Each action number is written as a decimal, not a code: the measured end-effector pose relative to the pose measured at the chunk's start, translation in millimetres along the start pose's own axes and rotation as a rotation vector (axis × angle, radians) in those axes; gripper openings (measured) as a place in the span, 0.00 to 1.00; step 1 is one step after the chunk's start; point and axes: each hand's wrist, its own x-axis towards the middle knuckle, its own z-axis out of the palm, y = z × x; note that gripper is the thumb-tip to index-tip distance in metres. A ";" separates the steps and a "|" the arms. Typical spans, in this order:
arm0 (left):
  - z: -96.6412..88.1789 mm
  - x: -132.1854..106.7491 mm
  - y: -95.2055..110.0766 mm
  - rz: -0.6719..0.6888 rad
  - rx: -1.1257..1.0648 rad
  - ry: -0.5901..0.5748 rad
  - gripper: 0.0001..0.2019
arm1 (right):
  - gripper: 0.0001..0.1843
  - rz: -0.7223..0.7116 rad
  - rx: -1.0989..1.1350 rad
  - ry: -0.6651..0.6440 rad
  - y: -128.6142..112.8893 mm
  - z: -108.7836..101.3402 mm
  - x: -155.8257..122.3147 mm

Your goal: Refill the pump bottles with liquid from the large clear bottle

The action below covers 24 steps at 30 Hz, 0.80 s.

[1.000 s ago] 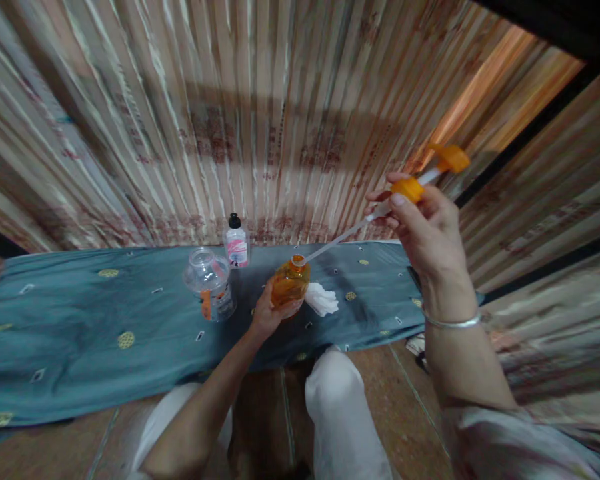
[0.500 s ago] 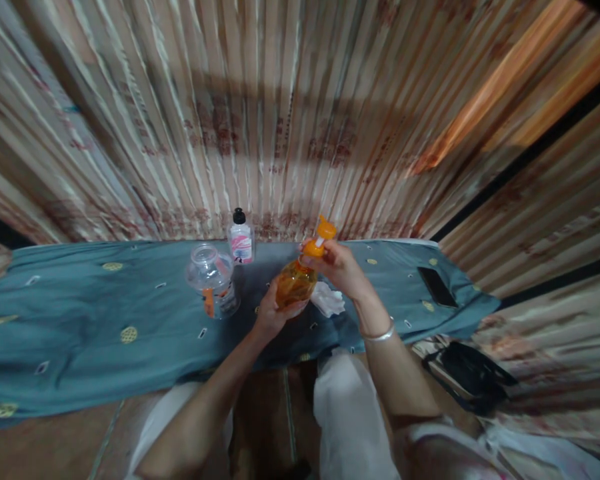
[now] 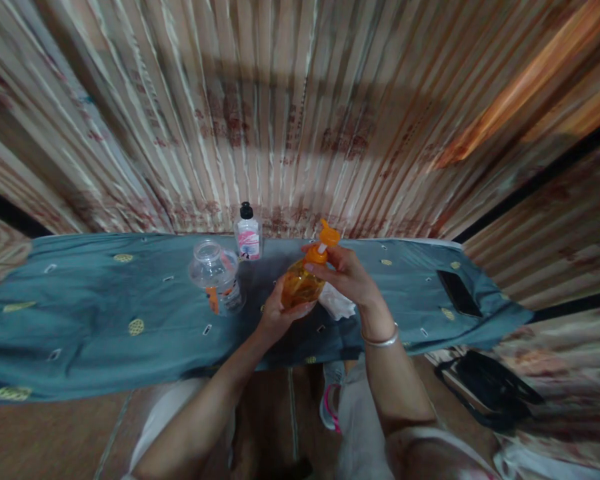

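Observation:
Between my hands, above the cloth-covered table, is a pump bottle (image 3: 300, 283) of clear amber liquid, tilted to the right. My left hand (image 3: 281, 308) is wrapped round its body from below. At the neck, the fingers of my right hand (image 3: 344, 270) are closed on the orange pump top (image 3: 323, 247), whose nozzle points up and left. Under my right hand lies a crumpled white tissue or cloth (image 3: 337, 302). To the left stand a clear plastic jar (image 3: 216, 277) with an orange-marked label and a clear bottle (image 3: 249, 237) with a black cap and pink label.
A teal patterned cloth (image 3: 95, 333) covers the table. A black phone (image 3: 459, 293) lies near the right end. Pleated curtains (image 3: 280, 133) hang close behind and at the right side. On the floor at the lower right is a black bag (image 3: 490, 387).
The view has shifted a little, so the table items sit slightly differently in the picture. Both hands still hold the pump bottle, and the right hand's fingers sit lower round the neck.

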 end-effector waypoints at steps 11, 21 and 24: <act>1.2 -3.0 4.7 -0.046 0.045 0.013 0.34 | 0.21 -0.042 -0.094 0.002 -4.1 3.2 -6.0; 2.7 -5.6 7.9 -0.087 0.028 0.009 0.34 | 0.29 -0.032 -0.153 0.196 -6.6 17.5 -22.0; 4.1 -5.3 8.4 -0.084 0.018 0.020 0.35 | 0.32 -0.066 0.014 0.139 -5.8 13.0 -22.7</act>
